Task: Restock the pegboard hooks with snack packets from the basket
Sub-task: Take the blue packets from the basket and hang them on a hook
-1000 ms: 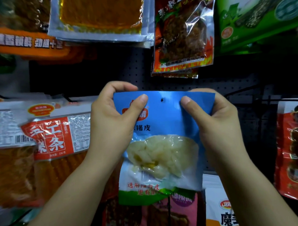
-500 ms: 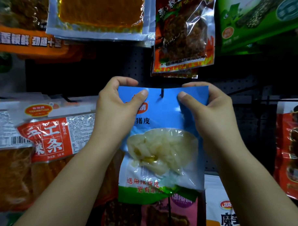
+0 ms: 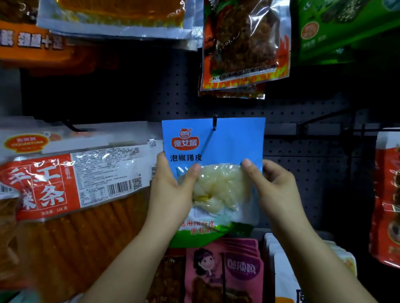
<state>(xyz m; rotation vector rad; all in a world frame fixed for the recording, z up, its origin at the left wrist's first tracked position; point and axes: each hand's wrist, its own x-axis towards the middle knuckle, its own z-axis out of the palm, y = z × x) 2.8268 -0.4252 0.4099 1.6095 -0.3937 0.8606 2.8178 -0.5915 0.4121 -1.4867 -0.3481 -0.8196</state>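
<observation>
A blue snack packet (image 3: 228,145) with a clear window of pale pickled skin hangs on a black pegboard hook (image 3: 214,123), whose tip pokes through the hole in the packet's top. My left hand (image 3: 171,193) pinches the packet's left side at mid-height, thumb on the front. On the right side my right hand (image 3: 273,189) pinches it the same way. The dark perforated pegboard (image 3: 170,95) is behind. No basket is in view.
Red-and-white packets of orange sticks (image 3: 66,190) hang close on the left. A red flame-print packet (image 3: 245,38) and a green one (image 3: 348,21) hang above. Pink packets (image 3: 223,275) hang below, a red packet (image 3: 393,196) at right. An empty hook (image 3: 318,120) juts out right.
The packet went up and onto the hook, so the hook tip now shows through its hole. Both hands slid down from the top corners to its middle sides.
</observation>
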